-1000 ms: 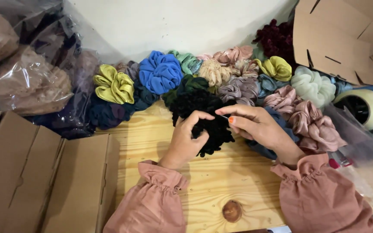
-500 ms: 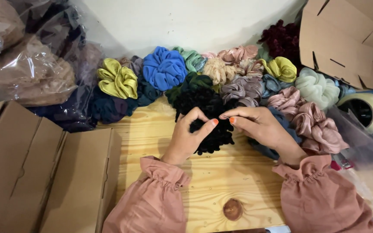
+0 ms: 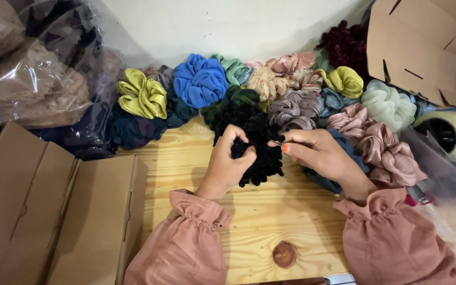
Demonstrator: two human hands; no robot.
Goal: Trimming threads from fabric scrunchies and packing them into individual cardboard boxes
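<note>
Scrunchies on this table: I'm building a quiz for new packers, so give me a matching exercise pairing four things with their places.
Things:
1. black scrunchie
2. blue scrunchie
3. tape roll
4. cardboard boxes

Places:
A. far right edge
B. back row, against the wall
C. left of the hands
D. between left hand and right hand

Pairs: 1-D, 2-B, 3-A, 4-C

Looking like a small home packing setup for handmade hair accessories: a heap of scrunchies is piling up along the wooden worktop, flat cardboard boxes are waiting, plus packing tape and bagged stock.
</note>
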